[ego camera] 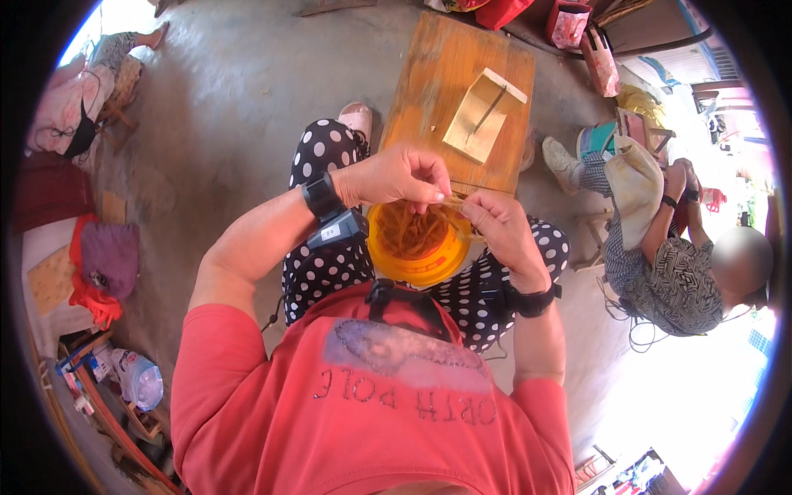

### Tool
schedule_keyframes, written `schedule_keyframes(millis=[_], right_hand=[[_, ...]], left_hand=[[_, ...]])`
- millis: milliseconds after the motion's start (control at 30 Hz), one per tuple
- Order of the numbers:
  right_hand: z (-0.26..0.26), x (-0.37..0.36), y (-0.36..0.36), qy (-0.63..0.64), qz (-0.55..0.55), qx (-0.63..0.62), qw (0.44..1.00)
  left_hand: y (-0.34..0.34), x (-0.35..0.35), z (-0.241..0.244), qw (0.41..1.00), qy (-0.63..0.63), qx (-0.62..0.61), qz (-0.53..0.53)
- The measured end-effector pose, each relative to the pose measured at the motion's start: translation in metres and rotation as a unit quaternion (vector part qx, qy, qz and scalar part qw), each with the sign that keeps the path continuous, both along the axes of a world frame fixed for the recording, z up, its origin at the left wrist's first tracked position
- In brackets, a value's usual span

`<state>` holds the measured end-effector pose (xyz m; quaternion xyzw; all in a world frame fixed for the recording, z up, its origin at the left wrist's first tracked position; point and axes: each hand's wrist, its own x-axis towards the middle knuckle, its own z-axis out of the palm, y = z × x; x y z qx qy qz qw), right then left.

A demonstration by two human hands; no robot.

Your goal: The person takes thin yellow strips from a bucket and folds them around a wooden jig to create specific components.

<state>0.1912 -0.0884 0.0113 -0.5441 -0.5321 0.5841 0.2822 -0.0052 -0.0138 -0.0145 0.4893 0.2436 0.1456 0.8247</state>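
Note:
Thin yellowish-brown fibrous strands stretch between my two hands, just above a yellow plastic tub. My left hand pinches one end between thumb and fingertips. My right hand holds the strands from the other side, its thumb pressed on them. The yellow tub sits between my knees and holds a tangled heap of orange-brown strands. Exactly what the strands are made of, I cannot tell. Beyond my hands a wooden stand with a thin dark rod or blade lies on a wooden table.
A seated person works at the right, beside a teal and white bucket. Another seated person is at the far left. Red and patterned bags stand beyond the table. Cloths and a plastic bag lie at the left.

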Motion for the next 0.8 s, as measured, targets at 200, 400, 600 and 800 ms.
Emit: schedule_keyframes(millis=[200, 400, 600, 800], right_hand=[[-0.003, 0.005, 0.013, -0.006, -0.022, 0.001, 1.000], [-0.011, 0.033, 0.060, -0.069, -0.082, 0.017, 0.994], [-0.025, 0.043, 0.087, -0.035, -0.138, 0.042, 0.989], [-0.033, 0.045, 0.097, 0.009, -0.169, 0.030, 0.985]], left_hand=[[0.012, 0.005, -0.002, 0.999, 0.003, -0.035, 0.026], [0.064, 0.030, -0.005, 0.996, 0.027, 0.066, 0.060], [0.094, 0.044, -0.022, 0.991, 0.058, 0.079, 0.089], [0.102, 0.048, -0.022, 0.989, 0.062, 0.085, 0.106]])
